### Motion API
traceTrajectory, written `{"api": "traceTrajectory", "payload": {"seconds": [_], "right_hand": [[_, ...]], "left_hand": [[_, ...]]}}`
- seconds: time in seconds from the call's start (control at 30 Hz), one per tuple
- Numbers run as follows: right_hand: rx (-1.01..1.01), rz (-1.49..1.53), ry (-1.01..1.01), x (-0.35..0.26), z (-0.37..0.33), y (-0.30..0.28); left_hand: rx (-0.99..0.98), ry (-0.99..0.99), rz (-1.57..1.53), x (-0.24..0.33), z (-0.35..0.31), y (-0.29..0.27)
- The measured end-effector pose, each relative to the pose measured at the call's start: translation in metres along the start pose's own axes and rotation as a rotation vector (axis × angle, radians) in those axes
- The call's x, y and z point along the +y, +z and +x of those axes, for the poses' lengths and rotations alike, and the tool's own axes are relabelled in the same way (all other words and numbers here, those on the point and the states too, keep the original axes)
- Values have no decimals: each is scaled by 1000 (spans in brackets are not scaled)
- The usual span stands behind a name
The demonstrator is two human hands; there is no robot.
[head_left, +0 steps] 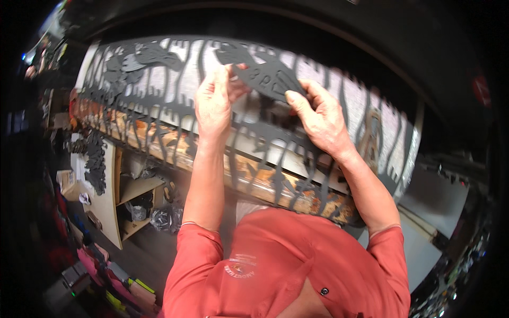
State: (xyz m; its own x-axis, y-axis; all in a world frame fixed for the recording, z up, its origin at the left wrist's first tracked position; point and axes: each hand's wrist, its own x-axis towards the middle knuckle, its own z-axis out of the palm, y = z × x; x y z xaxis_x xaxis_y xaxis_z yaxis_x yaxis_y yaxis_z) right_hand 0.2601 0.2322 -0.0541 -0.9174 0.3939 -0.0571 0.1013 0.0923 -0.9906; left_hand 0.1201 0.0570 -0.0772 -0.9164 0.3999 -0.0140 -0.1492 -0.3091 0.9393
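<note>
Both my hands are raised over the work surface, with a flat dark grey cut-out piece [271,78] between them. It is sole-like in shape and has marks and a slot-like outline on its face. My right hand [322,119] pinches its right end, thumb on top and fingers behind. At the left end, the fingers of my left hand [214,103] are closed on its edge; part of that grip is hidden. Beneath lies a dark grey sheet skeleton [183,108] of thin strips with toothed edges. A stack of loose dark grey cut pieces [135,61] rests on it at the far left.
A long, narrow brownish loop-shaped tool [373,135] lies on the pale surface [307,69] to the right. Strips hang over the worn wooden front edge [254,172]. A dark machine beam [339,32] spans the back. A wooden shelf unit [140,191] stands at lower left.
</note>
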Motion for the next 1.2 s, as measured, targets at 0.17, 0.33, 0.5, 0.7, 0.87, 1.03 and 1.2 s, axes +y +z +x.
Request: {"api": "traceTrajectory", "payload": {"seconds": [0.17, 0.33, 0.5, 0.7, 0.87, 1.03, 1.2], "right_hand": [[211, -669, -486, 16, 62, 61], [355, -999, -549, 38, 69, 102], [348, -571, -244, 10, 64, 109], [55, -156, -216, -50, 144, 193], [169, -739, -315, -29, 212, 292], [249, -885, -543, -10, 212, 313], [229, -391, -234, -25, 210, 301]], "left_hand": [[569, 410, 1037, 57, 92, -138], [854, 86, 1458, 97, 173, -282], [640, -147, 1552, 124, 205, -339], [610, 211, 1392, 112, 213, -330], [543, 311, 1306, 117, 202, -321], [399, 334, 989, 117, 201, -307], [269, 208, 942, 125, 222, -314]]}}
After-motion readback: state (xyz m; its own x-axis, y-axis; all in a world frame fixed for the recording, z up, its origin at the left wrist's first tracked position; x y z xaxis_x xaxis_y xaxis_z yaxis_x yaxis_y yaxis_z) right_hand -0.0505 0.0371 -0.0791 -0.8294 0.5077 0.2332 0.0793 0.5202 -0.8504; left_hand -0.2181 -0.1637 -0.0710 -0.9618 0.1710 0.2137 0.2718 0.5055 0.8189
